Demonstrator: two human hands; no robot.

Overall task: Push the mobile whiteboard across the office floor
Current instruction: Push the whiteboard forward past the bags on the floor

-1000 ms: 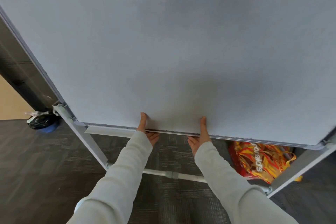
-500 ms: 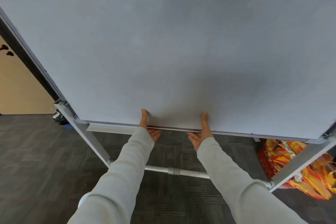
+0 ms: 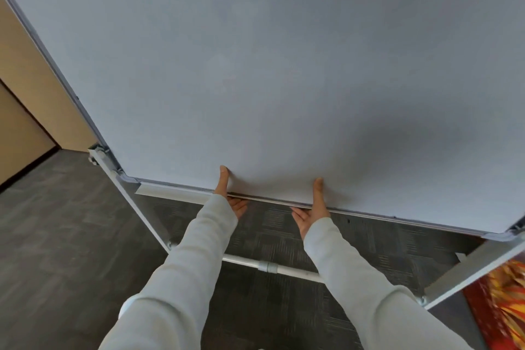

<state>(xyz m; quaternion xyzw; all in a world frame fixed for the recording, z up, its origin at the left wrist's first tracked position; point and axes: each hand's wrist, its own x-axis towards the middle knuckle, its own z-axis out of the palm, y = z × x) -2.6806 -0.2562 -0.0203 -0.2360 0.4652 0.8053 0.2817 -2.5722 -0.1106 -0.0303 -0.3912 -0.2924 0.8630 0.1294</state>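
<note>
Head view looks down on the mobile whiteboard (image 3: 270,71), whose blank pale surface fills most of the frame and tilts across it, its lower edge running from the left corner down toward the right corner. It stands on a dark grey carpeted floor (image 3: 56,236), directly in front of the person. Both hands hold that lower edge near its middle. The left hand (image 3: 231,196) has its grip closed on the edge, thumb laid flat up the front face and the fingers curled underneath, only their tips showing below the rail. The right hand (image 3: 312,212) grips the edge the same way a little further right, thumb pressed up on the face and palm and fingers wrapped under the frame. Pale grey sleeves (image 3: 181,278) cover both arms to the wrists. Under the edge at the left, a narrow marker tray (image 3: 170,190) runs along the board. White frame legs (image 3: 142,216) slant down from each lower corner, and a white crossbar (image 3: 267,266) with a grey coupling joins them low behind the arms. At the far left a tan wall (image 3: 25,79) meets the carpet. At the lower right corner, a red and orange patterned bag (image 3: 500,301) lies on the floor just beyond the right leg, partly cut off.
</note>
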